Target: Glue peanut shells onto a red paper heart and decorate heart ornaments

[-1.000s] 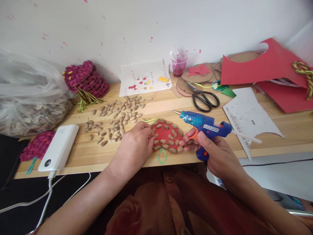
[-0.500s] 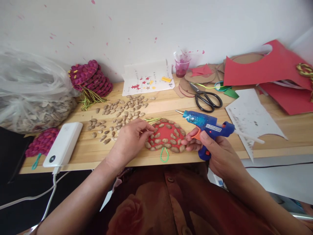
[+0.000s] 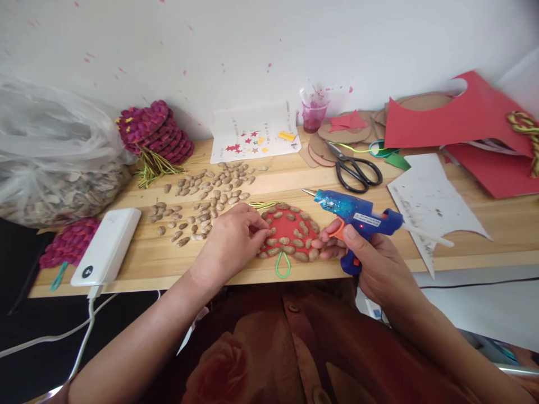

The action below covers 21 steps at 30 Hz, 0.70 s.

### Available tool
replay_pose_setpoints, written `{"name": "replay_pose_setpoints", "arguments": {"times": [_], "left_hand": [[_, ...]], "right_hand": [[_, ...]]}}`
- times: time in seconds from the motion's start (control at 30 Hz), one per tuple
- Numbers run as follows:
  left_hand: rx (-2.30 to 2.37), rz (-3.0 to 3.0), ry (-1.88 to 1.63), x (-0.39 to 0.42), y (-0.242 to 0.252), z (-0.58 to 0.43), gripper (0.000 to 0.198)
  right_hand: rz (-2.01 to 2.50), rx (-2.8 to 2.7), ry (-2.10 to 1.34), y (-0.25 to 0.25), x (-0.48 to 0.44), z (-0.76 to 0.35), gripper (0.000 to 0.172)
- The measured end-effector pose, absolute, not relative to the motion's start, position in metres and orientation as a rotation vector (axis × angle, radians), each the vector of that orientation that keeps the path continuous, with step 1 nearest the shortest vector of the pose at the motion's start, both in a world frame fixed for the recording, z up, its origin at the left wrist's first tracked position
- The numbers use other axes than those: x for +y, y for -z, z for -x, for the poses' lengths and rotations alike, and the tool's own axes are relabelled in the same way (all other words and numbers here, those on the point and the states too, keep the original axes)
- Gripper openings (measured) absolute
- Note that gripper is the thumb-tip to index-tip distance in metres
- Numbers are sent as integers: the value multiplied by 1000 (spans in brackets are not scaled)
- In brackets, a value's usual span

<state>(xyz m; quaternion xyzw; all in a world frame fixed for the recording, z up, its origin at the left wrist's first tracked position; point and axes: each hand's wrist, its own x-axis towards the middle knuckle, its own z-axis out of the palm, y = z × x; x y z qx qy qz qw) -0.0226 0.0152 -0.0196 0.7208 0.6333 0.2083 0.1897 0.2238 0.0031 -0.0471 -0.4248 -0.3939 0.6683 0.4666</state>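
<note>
Two hands at a red disc (image 3: 283, 226) studded with seeds, close to the front edge of the surface (image 3: 168, 264).

Left hand (image 3: 229, 244) down on the disc's left rim, fingers closed in a pinch there; too small to tell whether on a seed or on the rim itself. Right hand (image 3: 370, 261) just right of the disc, fingers wrapped tight round the blue glue gun (image 3: 353, 212), one finger by the orange trigger, nozzle pointing left and toward the back edge, raised clear of the disc. Green loop (image 3: 282, 265) at the disc's near side, reaching the front edge. Loose seeds (image 3: 206, 196) scattered behind the left hand toward the back edge; white power bank (image 3: 107, 246) toward the front left corner; black scissors (image 3: 357, 168) behind the gun, nearer the back edge.
</note>
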Motion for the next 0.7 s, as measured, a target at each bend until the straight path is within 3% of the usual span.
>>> {"name": "replay_pose_setpoints", "arguments": {"times": [0.7], "left_hand": [[1828,-1983,-569,14,19,16,12]], "right_hand": [[1087,-1026,-1627,50,4,-224,25]]}}
